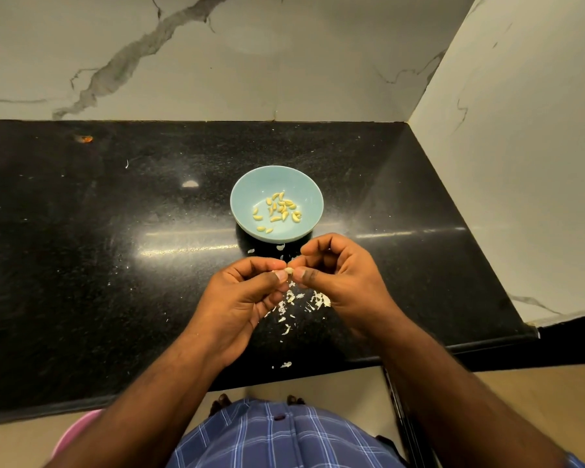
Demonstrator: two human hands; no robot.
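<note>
A small pale garlic clove [289, 270] is pinched between the fingertips of both hands above the black counter. My left hand [242, 298] holds it from the left with thumb and forefinger. My right hand [338, 275] pinches it from the right, its other fingers curled. Just beyond the hands sits a light blue bowl [247, 194] holding several peeled yellowish cloves [279, 209].
White peel scraps [304, 302] lie scattered on the black granite counter [115, 265] under and in front of my hands. Marble walls close the back and the right side. The counter's front edge runs just before my body; a pink object [78, 430] shows below it.
</note>
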